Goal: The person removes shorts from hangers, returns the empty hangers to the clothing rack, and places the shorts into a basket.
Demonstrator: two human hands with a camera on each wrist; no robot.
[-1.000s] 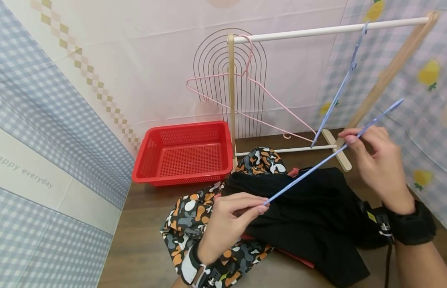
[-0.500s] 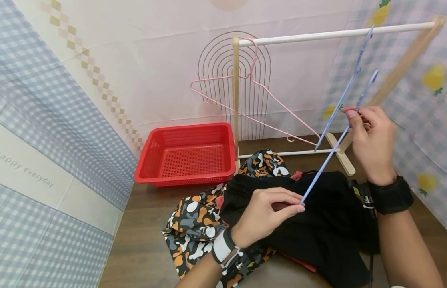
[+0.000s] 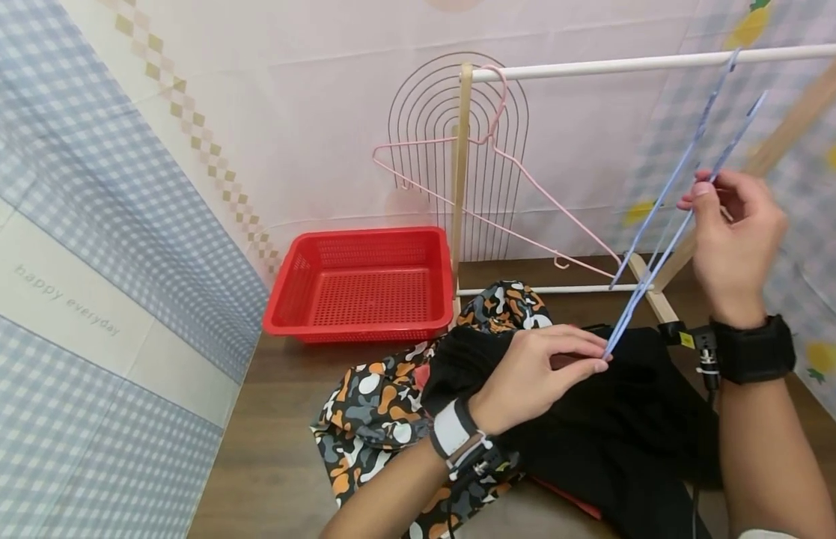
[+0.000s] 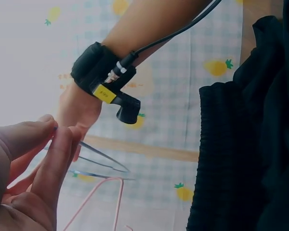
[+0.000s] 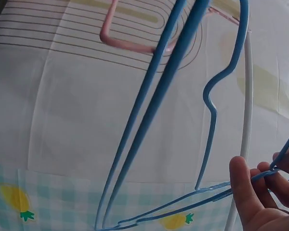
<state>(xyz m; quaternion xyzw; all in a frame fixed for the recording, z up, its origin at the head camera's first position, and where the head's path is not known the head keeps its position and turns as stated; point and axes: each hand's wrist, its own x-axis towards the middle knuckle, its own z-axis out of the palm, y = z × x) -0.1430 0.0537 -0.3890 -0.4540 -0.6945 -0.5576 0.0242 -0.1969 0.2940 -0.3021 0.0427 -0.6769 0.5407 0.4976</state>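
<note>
My left hand (image 3: 542,370) pinches the lower end of a blue clothes hanger (image 3: 621,327) between thumb and fingers. Higher up, near the hook, my right hand (image 3: 741,224) pinches the same hanger, which slants with its hook end up. Beside it, a second blue hanger (image 3: 665,187) hangs from the white rod (image 3: 593,69) of a rack. In the right wrist view, the right hand's fingers (image 5: 245,187) hold the blue wire at its neck. The left wrist view shows the left thumb (image 4: 31,134) meeting a finger; little of the hanger shows there.
A pink hanger (image 3: 496,120) hangs at the rod's left end, by the wooden post (image 3: 461,180). Below lie a black garment (image 3: 626,419) with an elastic edge and a camouflage-patterned garment (image 3: 370,419). A red perforated basket (image 3: 357,329) stands left of the rack.
Both hands have moved the blue hanger up and rightward in the head view, closer to the hanging blue one. It has tilted steeper. The view has shifted slightly.
</note>
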